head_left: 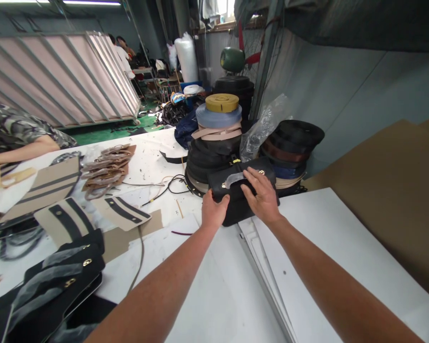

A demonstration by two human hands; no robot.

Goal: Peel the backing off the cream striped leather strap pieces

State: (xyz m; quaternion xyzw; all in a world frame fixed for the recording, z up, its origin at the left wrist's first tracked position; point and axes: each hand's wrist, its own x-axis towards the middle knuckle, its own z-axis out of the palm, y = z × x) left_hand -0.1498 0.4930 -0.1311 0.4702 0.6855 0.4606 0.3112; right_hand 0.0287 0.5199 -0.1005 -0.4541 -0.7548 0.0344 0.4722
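A small black handbag (232, 207) with gold-coloured fittings stands in front of stacked strap rolls on the white table. Clear wrapping covers its handle (234, 179). My left hand (214, 209) grips the bag's left side, thumb on the front and the other fingers partly hidden behind the edge. Across the bag's right front lies my right hand (261, 194), fingers stretched out and thumb apart, with the fingertips by the right end of the handle.
Rolls of strap (214, 143) and more rolls (291, 143) stand behind the bag, with a clear plastic bag (262, 126) between. Black pieces with wrapped handles (62, 276), beige panels (121, 212) and wrapped brown handles (109, 166) lie left. A person's camouflage sleeve (21, 126) shows far left.
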